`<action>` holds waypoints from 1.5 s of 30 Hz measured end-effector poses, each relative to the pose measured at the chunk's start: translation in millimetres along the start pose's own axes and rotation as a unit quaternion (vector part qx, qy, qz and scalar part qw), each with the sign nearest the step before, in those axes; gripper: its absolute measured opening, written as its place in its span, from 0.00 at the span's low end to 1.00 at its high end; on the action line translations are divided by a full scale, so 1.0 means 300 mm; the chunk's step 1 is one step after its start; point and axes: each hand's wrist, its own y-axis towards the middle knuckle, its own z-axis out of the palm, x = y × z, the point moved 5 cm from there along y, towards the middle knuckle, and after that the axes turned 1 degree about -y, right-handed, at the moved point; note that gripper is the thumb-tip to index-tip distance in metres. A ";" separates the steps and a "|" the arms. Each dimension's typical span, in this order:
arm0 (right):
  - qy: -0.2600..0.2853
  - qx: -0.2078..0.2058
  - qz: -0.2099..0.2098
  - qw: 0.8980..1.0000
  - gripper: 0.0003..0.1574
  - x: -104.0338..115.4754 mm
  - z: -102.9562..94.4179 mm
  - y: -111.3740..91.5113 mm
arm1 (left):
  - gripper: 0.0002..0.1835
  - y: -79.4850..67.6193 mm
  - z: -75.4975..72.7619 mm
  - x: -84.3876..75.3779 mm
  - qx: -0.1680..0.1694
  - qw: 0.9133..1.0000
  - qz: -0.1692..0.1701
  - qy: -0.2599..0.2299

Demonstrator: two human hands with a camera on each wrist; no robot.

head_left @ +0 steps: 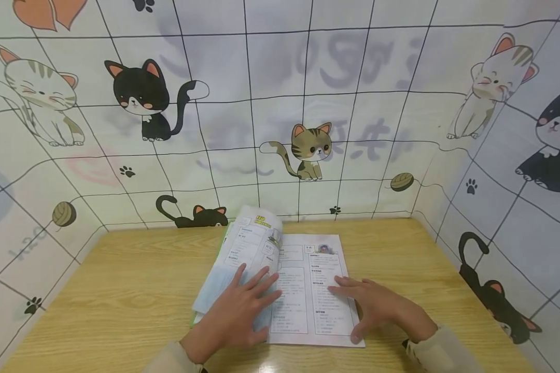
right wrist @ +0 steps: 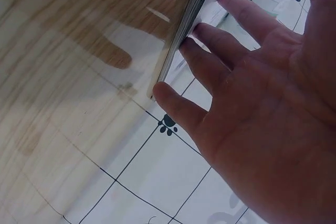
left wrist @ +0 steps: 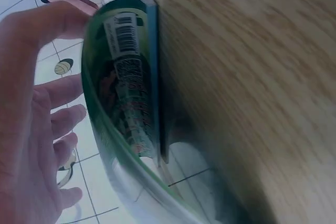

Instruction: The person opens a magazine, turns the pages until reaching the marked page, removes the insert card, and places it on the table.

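An open book (head_left: 291, 305) with printed pages lies on the wooden table. Its left page (head_left: 247, 248) bulges upward, while the right page lies flat. My left hand (head_left: 238, 316) rests on the lower left page with its fingers spread. In the left wrist view, the book's green back cover (left wrist: 126, 30), with a barcode, curves up from the table beside that hand. Over the right page's outer edge is my right hand (head_left: 382, 305), fingers extended onto the paper and thumb near the bottom corner. The right wrist view shows its fingertips (right wrist: 164, 90) at the book's edge.
The wood-grain table (head_left: 135, 290) extends to both sides of the book. A white wall covering (head_left: 224, 119) with a black grid and cartoon cats rises behind the table and along both sides.
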 end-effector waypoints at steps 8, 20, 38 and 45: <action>-0.004 -0.003 -0.009 1.000 0.66 0.003 -0.003 0.003 | 0.32 -0.017 0.026 0.012 0.018 0.998 -0.034 -0.052; -0.005 -0.005 -0.007 1.000 0.66 0.008 -0.010 0.001 | 0.31 -0.023 0.038 0.010 0.034 0.996 -0.053 -0.069; -0.007 -0.013 0.004 1.000 0.60 -0.004 -0.016 0.007 | 0.42 0.017 0.058 -0.027 0.048 0.993 -0.108 -0.011; -0.033 -0.035 0.002 0.999 0.58 -0.008 -0.020 0.014 | 0.53 0.027 0.049 -0.048 0.034 0.994 -0.107 0.002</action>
